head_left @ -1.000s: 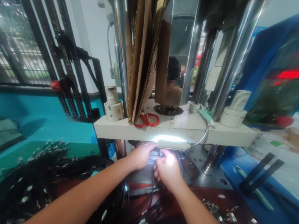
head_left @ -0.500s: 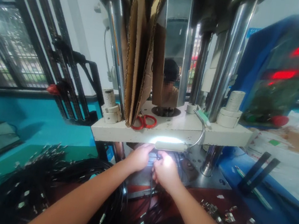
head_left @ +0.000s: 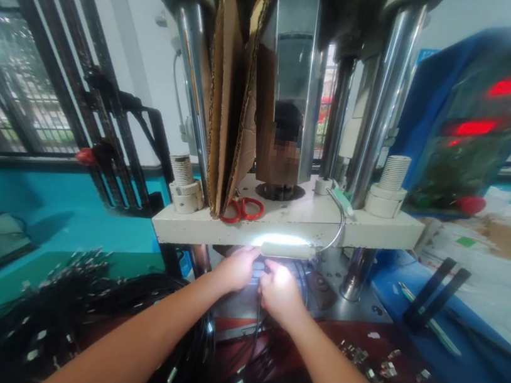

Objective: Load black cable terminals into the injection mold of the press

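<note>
- Head view: both hands reach under the cream press plate (head_left: 289,225), into the glare of the small work lamp (head_left: 286,250) clipped at the plate's front edge.
- The left hand (head_left: 238,268) sits just below the plate's front edge, left of the lamp, with fingers curled inward toward the right hand. What the fingers close on is hidden by the hand itself and the glare, so I cannot tell whether it grips anything.
- The right hand (head_left: 280,291) is just beside the left, directly below the lamp, knuckles up and fingers bent down. A thin black cable (head_left: 258,319) runs down from under its fingers toward the near edge of the bench; the hand appears pinched on the cable's upper end, though the fingertips themselves are washed out by the light.
- The two hands nearly touch, both over the lower tooling area beneath the plate.
- On top of the plate, left of its middle, lie red-handled scissors (head_left: 244,209), beside folded sheets of cardboard (head_left: 228,99) that stand upright against the left steel column (head_left: 193,75).
- A second steel column (head_left: 382,101) rises from the plate's right side, with a white threaded post (head_left: 389,185) next to it.
- Left of the plate and lower, a large heap of black cables with metal ends (head_left: 52,315) covers the bench.
- Right of the plate and lower, loose small metal connectors (head_left: 383,365) are scattered on the dark red surface.
- Behind the plate to the right stands a blue control cabinet with red lit displays (head_left: 479,121).
</note>
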`<state>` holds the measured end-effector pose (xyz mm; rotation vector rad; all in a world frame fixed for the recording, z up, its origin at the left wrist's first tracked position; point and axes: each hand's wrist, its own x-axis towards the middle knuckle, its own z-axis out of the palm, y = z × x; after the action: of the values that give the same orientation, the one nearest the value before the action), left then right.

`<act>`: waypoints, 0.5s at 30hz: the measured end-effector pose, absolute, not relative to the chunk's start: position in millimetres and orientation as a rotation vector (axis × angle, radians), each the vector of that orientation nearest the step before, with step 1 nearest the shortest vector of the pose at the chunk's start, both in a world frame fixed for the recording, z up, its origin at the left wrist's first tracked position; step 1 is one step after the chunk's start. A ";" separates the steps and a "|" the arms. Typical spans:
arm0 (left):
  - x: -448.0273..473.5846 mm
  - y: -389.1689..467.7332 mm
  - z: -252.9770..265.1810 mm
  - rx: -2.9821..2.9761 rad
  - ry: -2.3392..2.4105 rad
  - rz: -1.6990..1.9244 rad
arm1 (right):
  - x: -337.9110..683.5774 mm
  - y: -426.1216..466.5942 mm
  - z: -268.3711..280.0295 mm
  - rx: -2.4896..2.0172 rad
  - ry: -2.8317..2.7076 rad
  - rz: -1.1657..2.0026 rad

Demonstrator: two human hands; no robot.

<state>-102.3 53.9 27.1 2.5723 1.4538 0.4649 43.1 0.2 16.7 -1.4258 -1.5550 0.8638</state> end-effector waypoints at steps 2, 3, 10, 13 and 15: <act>-101.9 54.8 27.9 2.572 1.472 0.439 | 44.8 1.2 17.6 -1.445 -1.609 0.784; -101.5 55.0 28.3 2.572 1.482 0.427 | 45.5 1.5 18.0 -1.458 -1.634 0.750; -94.6 51.8 33.1 2.568 1.574 0.367 | 45.9 0.1 21.0 -1.514 -1.731 0.587; -91.5 50.5 33.4 2.557 1.617 0.343 | 45.9 -0.6 22.9 -1.535 -1.752 0.554; -90.4 49.7 32.9 2.555 1.637 0.337 | 46.0 -0.6 24.0 -1.548 -1.763 0.540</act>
<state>-90.4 49.7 32.9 2.5548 1.6374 0.3372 46.0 -0.6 24.0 -1.5477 -1.7631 0.5401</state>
